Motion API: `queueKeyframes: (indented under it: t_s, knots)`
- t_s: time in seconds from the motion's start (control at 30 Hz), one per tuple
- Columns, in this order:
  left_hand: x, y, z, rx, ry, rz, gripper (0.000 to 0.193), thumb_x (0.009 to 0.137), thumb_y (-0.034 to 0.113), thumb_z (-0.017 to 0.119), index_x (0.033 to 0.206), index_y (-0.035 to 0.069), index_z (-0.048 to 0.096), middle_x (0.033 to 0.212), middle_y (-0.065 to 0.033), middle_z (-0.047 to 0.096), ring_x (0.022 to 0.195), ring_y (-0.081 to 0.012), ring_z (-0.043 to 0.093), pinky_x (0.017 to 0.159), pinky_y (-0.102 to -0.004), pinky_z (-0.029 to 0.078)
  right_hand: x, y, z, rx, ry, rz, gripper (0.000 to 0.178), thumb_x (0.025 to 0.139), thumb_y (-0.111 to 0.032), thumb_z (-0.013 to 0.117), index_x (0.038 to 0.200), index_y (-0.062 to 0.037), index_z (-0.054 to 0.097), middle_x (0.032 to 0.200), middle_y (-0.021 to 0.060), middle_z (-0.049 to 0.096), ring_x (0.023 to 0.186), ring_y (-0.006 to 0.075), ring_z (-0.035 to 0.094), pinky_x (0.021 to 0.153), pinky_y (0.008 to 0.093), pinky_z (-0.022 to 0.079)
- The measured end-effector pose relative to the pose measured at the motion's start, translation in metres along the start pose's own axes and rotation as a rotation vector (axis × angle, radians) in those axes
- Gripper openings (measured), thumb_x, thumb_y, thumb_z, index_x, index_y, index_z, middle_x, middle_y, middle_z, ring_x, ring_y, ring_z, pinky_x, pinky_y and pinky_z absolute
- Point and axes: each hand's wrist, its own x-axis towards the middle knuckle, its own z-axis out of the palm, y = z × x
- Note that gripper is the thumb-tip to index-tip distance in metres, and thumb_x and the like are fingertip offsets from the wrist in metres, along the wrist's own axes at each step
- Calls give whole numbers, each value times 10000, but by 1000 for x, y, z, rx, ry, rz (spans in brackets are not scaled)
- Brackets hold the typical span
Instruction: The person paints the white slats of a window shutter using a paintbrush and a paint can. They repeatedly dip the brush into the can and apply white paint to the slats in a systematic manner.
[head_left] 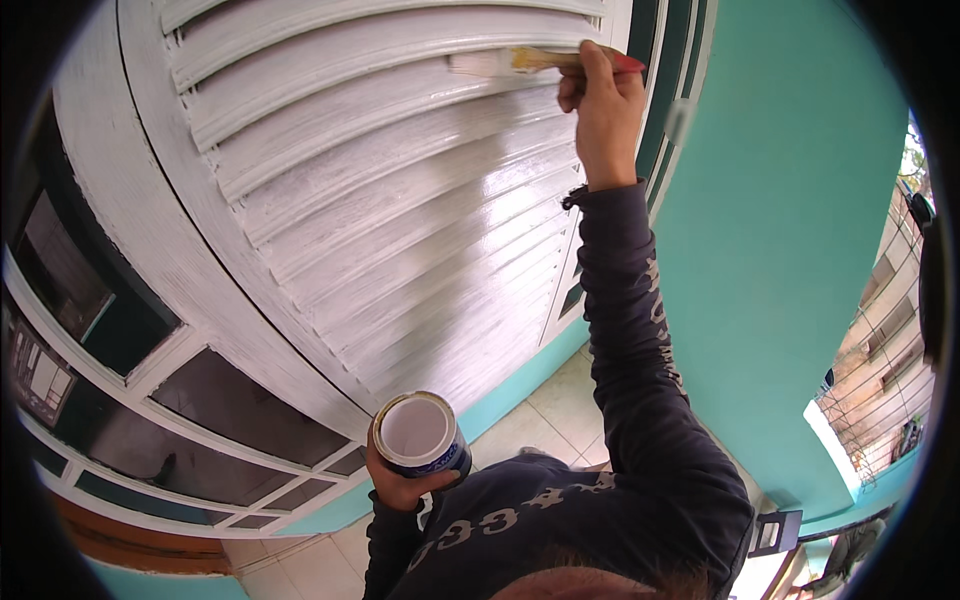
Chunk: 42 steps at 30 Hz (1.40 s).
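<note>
My right hand [607, 105] is raised at the top and grips a paintbrush [540, 60] by its red-tipped wooden handle. The brush points left, and its whitened bristles lie against a slat of the white louvred shutter [400, 180]. Wet white paint shines on several slats, while streaks show on others. Low in the middle, my left hand [405, 482] is wrapped round an open paint can [420, 440] with a dark blue label. White paint coats the inside of the can, which is held upright near the shutter's lower edge.
Right of the shutter stands a turquoise wall [770, 230], with a wire-mesh opening [885, 340] farther right. A white-framed glass window [240, 410] is on the left. Below are pale floor tiles [560, 410], and a dark grey object [775, 533] sits at the lower right.
</note>
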Motion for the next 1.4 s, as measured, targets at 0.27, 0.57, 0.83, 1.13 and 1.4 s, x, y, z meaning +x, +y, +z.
queueKeyframes:
  t_s: [0.27, 0.57, 0.83, 1.13, 1.4]
  knots:
    - [-17, -3, -24, 48, 26, -7, 1120, 461, 173, 1013, 1394, -8, 420, 1270, -155, 617, 1155, -271, 627, 1011, -423, 506, 44, -11, -53, -751, 209, -310, 229, 955, -209, 649, 885, 9, 639, 685, 72, 650, 551, 159, 607, 543, 313, 491]
    - [-10, 3, -15, 14, -37, -7, 1088, 452, 154, 1009, 1372, -8, 451, 1243, -140, 630, 1120, -255, 639, 973, -409, 525, -77, -48, 83, -763, -448, -940, 190, 800, 19, 637, 928, -90, 549, 825, 97, 561, 729, 311, 594, 605, 422, 491]
    - [-3, 15, -21, -4, -225, -82, 1127, 430, 143, 1012, 1385, -14, 435, 1260, -151, 633, 1164, -267, 628, 1020, -428, 505, -114, -87, 153, -89, -362, -489, 132, 885, -83, 666, 973, -38, 579, 835, 139, 606, 696, 313, 637, 609, 367, 520]
    - [-16, 20, -25, -95, -143, -49, 1095, 476, 139, 1010, 1396, -2, 434, 1290, -140, 618, 1203, -264, 612, 1054, -425, 479, -35, -38, 37, -195, -12, -25, 281, 971, -216, 631, 823, 22, 609, 603, 53, 596, 493, 111, 546, 453, 255, 409]
    - [-42, 17, -45, -54, -39, -23, 1101, 471, 147, 1011, 1397, 4, 433, 1299, -145, 612, 1205, -266, 609, 1053, -426, 479, -80, -69, 97, -948, -177, -822, 82, 917, -101, 658, 963, -52, 610, 798, 93, 631, 652, 254, 604, 590, 374, 492]
